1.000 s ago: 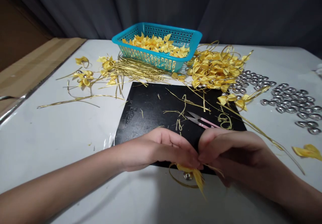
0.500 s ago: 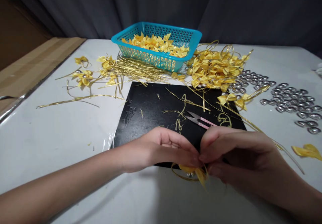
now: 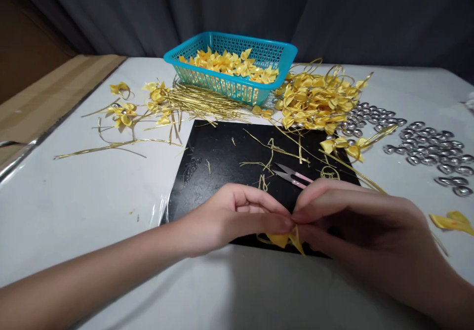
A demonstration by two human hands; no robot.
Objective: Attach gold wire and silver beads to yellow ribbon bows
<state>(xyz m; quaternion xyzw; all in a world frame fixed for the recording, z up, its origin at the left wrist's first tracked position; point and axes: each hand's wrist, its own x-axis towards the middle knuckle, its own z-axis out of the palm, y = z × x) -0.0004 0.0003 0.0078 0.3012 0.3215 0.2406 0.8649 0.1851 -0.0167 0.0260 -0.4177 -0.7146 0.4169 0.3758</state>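
Note:
My left hand (image 3: 240, 219) pinches a yellow ribbon flower (image 3: 280, 239) between thumb and fingers, over the near edge of a black board (image 3: 222, 157). The fingertips of my right hand (image 3: 355, 226) meet those of my left at the flower's upper edge and are closed on it too; the exact grip is hidden. Thin gold cord shows beside the petals. Pink-handled thread snips (image 3: 292, 176) lie on the board just beyond my right hand, among curled cord scraps (image 3: 263, 182).
A turquoise basket (image 3: 229, 79) holds yellow petals. Beside it are gold cords (image 3: 203, 102) and a heap of finished flowers (image 3: 318, 100). Silver beads (image 3: 429, 147) spread on the right, near a loose yellow ribbon piece (image 3: 452, 222). Cardboard (image 3: 55, 93) borders the left.
The flower has moved up slightly and turned, so its silver bead and the cord loop below no longer show. My right hand has shifted a little, with its fingertips closer to my left.

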